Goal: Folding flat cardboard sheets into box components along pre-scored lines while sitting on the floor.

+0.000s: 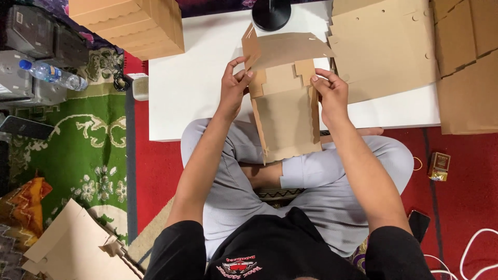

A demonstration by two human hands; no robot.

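We are holding up a brown cardboard box point(285, 103) that is not folded yet, between our left hand point(233, 83) and right hand point(331, 93). More flat brown cardboard point(384, 46) is lying on the white table point(192, 78). A pile of folded boxes point(137, 23) is standing at its far left corner. A small gold and red packet point(439, 166) is lying on the red floor point(467, 197). A dark phone point(418, 223) is lying near our right knee.

Both forearms extended forward, bare. Left hand point(233, 83) and right hand point(329, 91) raised level, well apart, fingers point(239, 63) curled in a pinch.
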